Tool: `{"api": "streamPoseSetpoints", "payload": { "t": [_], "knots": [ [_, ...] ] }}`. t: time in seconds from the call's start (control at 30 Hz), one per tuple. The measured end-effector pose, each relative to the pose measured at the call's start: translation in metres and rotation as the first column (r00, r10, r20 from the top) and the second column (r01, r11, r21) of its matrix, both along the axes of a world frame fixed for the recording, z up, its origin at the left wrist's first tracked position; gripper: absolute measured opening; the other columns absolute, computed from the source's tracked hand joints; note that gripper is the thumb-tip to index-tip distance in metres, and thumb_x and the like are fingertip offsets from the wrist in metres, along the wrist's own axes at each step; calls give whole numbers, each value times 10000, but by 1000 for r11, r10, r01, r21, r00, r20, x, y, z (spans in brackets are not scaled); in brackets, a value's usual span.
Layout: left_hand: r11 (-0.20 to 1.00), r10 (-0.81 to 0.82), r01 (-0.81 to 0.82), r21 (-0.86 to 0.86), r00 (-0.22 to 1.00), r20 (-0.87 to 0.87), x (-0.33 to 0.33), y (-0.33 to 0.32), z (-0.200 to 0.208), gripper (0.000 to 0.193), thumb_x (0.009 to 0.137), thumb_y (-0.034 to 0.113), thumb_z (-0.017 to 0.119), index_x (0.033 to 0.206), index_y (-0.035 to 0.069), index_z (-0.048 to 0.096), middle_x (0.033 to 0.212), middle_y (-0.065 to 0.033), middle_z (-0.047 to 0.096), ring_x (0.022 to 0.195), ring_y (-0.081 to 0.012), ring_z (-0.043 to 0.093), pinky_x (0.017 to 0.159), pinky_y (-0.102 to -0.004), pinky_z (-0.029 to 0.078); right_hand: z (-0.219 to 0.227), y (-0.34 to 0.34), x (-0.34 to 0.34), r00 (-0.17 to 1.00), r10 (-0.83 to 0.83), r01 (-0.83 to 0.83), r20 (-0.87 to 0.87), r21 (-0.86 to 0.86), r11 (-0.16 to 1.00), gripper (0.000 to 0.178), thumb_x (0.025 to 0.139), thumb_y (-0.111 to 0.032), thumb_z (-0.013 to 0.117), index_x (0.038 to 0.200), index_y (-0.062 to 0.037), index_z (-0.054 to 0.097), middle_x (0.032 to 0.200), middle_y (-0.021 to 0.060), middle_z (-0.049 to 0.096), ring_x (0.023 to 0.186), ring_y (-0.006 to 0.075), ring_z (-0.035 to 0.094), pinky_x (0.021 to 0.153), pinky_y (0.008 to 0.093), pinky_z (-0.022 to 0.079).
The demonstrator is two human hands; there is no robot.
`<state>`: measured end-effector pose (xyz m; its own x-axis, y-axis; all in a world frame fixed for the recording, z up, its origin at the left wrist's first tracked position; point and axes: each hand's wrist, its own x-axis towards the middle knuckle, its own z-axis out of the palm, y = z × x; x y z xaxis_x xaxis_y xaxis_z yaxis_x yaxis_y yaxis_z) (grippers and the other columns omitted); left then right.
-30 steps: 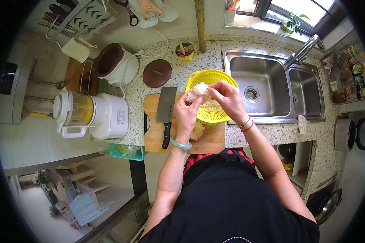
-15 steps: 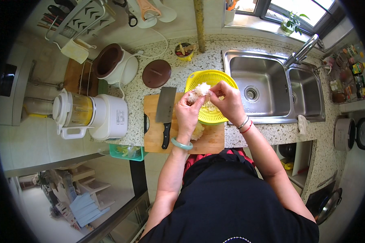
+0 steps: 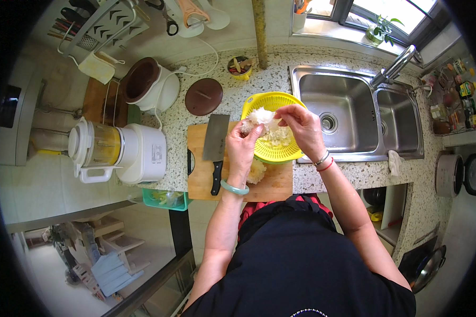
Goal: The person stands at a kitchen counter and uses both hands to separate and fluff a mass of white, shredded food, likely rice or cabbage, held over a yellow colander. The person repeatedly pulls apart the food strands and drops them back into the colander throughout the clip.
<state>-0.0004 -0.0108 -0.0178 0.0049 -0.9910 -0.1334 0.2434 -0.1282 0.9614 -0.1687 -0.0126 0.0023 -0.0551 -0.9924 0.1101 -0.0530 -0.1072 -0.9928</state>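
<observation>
A frilly white fungus clump (image 3: 261, 115) sits above the yellow colander (image 3: 280, 100), pinched between the thumb and fingers of the left hand (image 3: 241, 141). The right hand (image 3: 303, 129) is just beside it, fingers bent and thumb close to the fingertips; whether it grips a shred, I cannot tell. Loose white pieces (image 3: 278, 138) lie inside the colander. Nearer the person, a second fungus clump (image 3: 256, 173) rests on the wooden cutting board (image 3: 274, 185), with a black-handled cleaver (image 3: 216, 138) to its left. The speckled worktop (image 3: 314, 182) also carries a brown lid (image 3: 203, 96) and a white blender (image 3: 143, 153); a double-bowl steel sink (image 3: 333, 92) is set in at right.
</observation>
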Motion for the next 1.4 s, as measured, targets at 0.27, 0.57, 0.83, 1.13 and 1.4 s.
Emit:
{"api": "streamPoseSetpoints", "payload": {
  "t": [0.27,0.57,0.83,1.13,1.4],
  "knots": [
    [1000,5,-4,-23,1000,30,1,1,0,195,872,60,682,1048,-21,658,967,-56,694,839,-90,642,748,-230,522,-5,-3,4,994,-58,63,91,-45,997,100,917,-2,575,964,21,660,907,78,705,848,135,678,759,256,540],
    [999,22,-16,-52,993,117,-1,1,-3,248,867,51,692,1098,-25,647,966,-46,694,837,-80,635,738,-221,518,3,-4,1,902,-185,33,-391,-364,931,201,819,-110,713,988,-20,655,839,82,666,744,178,637,674,287,503],
    [990,-4,35,-139,976,217,-3,2,4,246,845,84,723,1067,-8,670,950,-33,694,832,-70,614,734,-226,508,13,1,9,903,-91,-30,-419,-275,961,176,812,-54,712,968,0,651,782,96,647,667,159,629,619,281,509],
    [988,-13,48,-144,973,232,-4,2,4,242,847,69,714,1069,-17,668,970,-37,693,851,-72,613,748,-230,511,2,-2,15,883,-184,26,-431,-346,938,122,791,-67,698,830,-14,595,739,115,630,654,227,635,614,322,524],
    [996,-86,85,-11,994,-74,-3,3,-1,303,871,83,695,1143,-38,637,1018,-58,685,890,-94,630,792,-234,517,-1,2,11,987,-110,109,-118,-15,994,106,794,-49,666,817,6,578,713,49,631,631,76,588,610,228,498]
  ]
}}
